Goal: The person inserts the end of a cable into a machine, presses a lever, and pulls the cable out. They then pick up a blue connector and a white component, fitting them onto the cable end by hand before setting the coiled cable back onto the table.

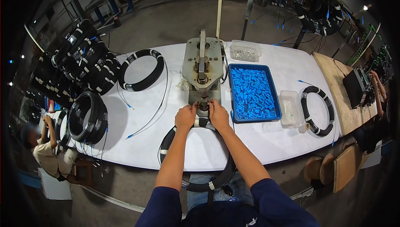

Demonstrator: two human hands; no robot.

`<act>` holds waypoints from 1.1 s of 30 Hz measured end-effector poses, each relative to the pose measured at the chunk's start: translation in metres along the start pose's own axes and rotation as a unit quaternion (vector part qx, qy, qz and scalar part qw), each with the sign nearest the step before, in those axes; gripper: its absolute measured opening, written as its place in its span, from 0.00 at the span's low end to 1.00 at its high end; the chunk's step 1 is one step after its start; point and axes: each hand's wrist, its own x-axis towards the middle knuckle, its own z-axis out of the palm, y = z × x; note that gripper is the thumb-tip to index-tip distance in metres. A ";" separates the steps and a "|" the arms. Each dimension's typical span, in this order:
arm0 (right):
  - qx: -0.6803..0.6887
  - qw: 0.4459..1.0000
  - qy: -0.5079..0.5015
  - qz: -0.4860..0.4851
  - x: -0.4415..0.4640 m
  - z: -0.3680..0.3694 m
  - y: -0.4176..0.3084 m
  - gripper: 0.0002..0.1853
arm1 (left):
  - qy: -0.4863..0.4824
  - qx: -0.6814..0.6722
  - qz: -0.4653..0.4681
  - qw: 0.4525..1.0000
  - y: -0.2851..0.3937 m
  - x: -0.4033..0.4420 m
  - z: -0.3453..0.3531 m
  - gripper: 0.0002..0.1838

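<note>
A metal press (203,60) stands upright at the middle of the white table (166,143). At the foot of its plunger are both my hands, one on each side. My left hand (186,115) is closed, its fingertips at the press's lower tool. Opposite it, my right hand (218,114) is also closed with its fingertips at the tool. What the fingers hold is too small to make out. Below my hands a black cable coil (228,170) with white ties lies over the table's front edge and my lap.
Right of the press are a blue tray (277,112) of blue connectors, clear boxes (289,109) and a cable coil (304,106). Left are another coil (156,75) and stacked coils (87,118). A person (48,152) sits far left; another person's hands (377,85) are far right.
</note>
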 end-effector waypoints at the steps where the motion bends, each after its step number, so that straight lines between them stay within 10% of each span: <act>1: -0.007 1.000 0.006 -0.006 0.000 0.000 0.000 0.11 | -0.002 0.000 -0.002 1.000 0.000 0.000 0.000 0.35; 33: 0.010 1.000 0.009 0.005 -0.001 -0.002 -0.002 0.12 | 0.030 0.007 0.006 1.000 0.005 -0.004 -0.004 0.33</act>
